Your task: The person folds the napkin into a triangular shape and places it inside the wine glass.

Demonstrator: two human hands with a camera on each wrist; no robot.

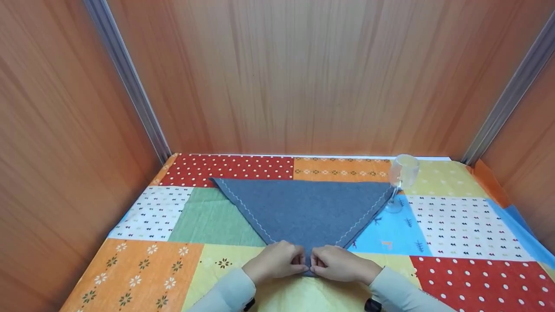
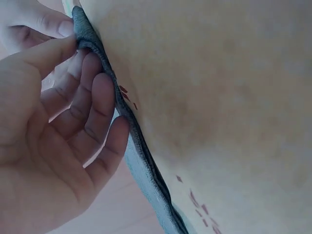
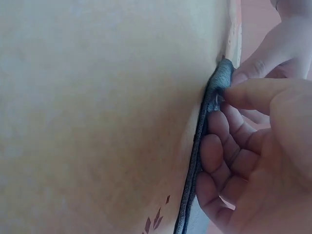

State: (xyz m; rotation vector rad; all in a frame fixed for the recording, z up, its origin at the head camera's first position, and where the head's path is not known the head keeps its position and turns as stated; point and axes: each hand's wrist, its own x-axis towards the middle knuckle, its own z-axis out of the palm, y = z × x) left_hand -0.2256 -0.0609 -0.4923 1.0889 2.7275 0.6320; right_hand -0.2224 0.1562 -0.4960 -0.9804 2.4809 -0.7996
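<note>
The left hand (image 1: 279,259) and right hand (image 1: 340,262) pinch the near tip of a grey, triangular folded cloth (image 1: 305,208).

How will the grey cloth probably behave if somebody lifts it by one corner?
The grey cloth would probably drape floppily, since its near edge curls softly at the left hand. Its layers may separate: the wrist views show doubled edges.
</note>
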